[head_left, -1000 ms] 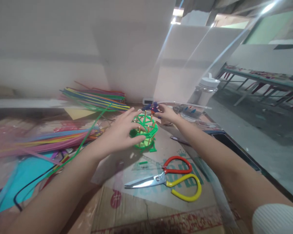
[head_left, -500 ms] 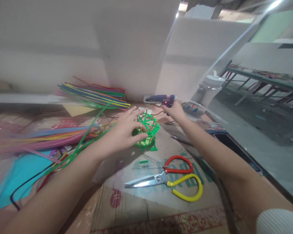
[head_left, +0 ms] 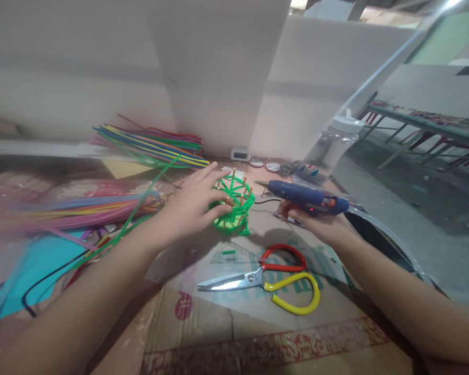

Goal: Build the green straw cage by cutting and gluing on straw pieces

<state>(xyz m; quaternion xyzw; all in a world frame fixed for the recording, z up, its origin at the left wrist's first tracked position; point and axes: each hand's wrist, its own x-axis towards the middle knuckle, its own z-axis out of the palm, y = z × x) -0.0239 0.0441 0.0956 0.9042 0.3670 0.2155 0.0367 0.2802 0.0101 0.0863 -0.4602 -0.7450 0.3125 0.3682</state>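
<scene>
My left hand (head_left: pixel 197 200) curls round the left side of a small round green frame (head_left: pixel 240 216) with upright wooden sticks, thumb and fingers on its edge. My right hand (head_left: pixel 310 221) grips a blue glue gun (head_left: pixel 305 195) by its handle, held up right of the frame with its nozzle pointing left toward it. Scissors (head_left: pixel 252 278) with one red and one yellow handle lie on the cardboard in front, blades to the left. Between them and the frame is a clear ruler with a short green piece (head_left: pixel 229 252) on it.
Coloured pipe-cleaner-like stems (head_left: pixel 152 146) lie at the back left, with more in plastic (head_left: pixel 113 213) nearer me. A small white device (head_left: pixel 240 153) stands by the back panel. A lidded clear bottle (head_left: pixel 338 138) is at the back right, and a dark phone-like object (head_left: pixel 371 234) lies partly behind my right arm.
My right hand has lifted the glue gun from beside the white device and brought it right and nearer to me. My left hand has stayed at the green frame.
</scene>
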